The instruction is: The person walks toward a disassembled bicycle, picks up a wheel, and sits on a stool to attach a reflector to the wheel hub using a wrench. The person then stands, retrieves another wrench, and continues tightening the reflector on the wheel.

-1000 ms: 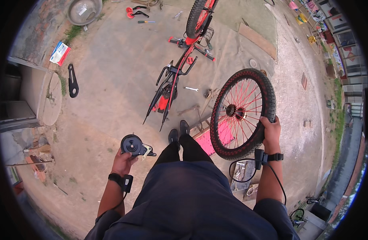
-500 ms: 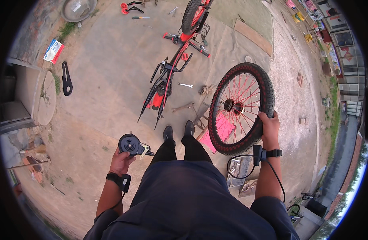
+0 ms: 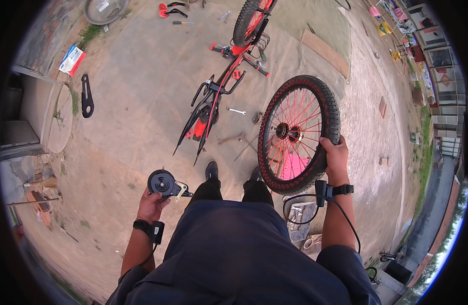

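My left hand (image 3: 151, 204) is closed around the edge of a round black bicycle drum brake (image 3: 162, 182), which has a metal lever arm on its right side. On the right, my right hand (image 3: 337, 155) grips the tyre of a bicycle wheel (image 3: 282, 130) with red spokes and a dark sprocket at its hub. The wheel hangs upright, slightly tilted, off the ground. Between and beyond my hands, a black and red bicycle frame (image 3: 213, 96) lies upside down on its handlebar. Its front wheel (image 3: 245, 25) is in place, and its rear fork ends hold no wheel.
An open-ended wrench (image 3: 236, 111) lies right of the frame. A black chain guard (image 3: 86, 96), a red, white and blue package (image 3: 72, 60) and a metal basin (image 3: 104, 10) are at left. Something pink (image 3: 295, 166) shows behind the wheel; a board (image 3: 325, 53) lies far right.
The wheel in my right hand has shifted a little left and up, covering one of my shoes in part. The brake in my left hand has barely moved.
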Tool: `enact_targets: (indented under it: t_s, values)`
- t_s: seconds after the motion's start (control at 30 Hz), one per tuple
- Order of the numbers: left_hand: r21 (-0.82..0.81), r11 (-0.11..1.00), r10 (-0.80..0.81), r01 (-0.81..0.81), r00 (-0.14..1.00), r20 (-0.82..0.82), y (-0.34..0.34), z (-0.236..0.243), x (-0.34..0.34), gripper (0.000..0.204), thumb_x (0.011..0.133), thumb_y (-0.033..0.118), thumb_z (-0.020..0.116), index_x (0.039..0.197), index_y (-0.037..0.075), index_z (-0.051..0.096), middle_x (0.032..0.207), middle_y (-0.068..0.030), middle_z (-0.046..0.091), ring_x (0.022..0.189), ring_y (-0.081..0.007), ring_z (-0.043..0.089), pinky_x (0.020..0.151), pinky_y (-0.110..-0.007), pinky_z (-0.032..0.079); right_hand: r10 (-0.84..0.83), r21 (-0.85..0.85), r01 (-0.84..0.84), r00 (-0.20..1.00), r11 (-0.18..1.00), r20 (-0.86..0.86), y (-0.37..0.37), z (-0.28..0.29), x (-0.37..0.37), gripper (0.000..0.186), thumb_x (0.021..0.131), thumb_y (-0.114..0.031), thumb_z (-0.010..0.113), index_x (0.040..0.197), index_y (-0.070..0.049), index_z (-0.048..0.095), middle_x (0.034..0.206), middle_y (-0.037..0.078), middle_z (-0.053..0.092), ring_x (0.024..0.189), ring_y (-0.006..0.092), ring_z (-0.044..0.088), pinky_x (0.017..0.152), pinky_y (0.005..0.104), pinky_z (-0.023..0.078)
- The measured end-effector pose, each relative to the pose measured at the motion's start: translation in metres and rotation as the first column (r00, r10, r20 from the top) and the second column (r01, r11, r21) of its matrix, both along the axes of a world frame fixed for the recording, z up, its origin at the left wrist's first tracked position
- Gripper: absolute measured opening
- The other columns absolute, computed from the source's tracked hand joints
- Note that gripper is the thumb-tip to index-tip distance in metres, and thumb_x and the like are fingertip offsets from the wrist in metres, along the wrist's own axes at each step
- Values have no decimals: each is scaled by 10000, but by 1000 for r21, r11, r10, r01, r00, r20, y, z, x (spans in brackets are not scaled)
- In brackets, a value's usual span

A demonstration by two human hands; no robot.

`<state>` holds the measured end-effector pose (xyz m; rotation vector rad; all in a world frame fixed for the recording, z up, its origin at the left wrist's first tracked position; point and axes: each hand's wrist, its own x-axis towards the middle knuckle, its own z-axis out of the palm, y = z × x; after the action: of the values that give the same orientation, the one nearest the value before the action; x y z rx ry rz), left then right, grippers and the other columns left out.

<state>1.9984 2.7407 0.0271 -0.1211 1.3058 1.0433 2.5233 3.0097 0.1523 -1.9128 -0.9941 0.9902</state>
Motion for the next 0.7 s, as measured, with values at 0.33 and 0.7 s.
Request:
enact_targets:
  t_s: [0.33,0.7]
  values:
    - [-20,998,61,-62,997,-53,3,2,41,456,867,16,598,1305,136,555,1137,-45,688,968,-217,701,806,-398,605,346,-92,-336,928,937,141,51,24,29,498,806,-95,760,1238,65,572,916,70,674,772,136,642,698,293,537]
    - [46,939,344,-341,931,-123,-31,27,178,481,860,4,592,1329,112,566,1168,-63,696,977,-207,718,773,-342,644,789,-265,-755,503,600,352,135,22,70,623,732,-198,770,1287,8,577,1108,218,691,1044,332,680,920,397,523]
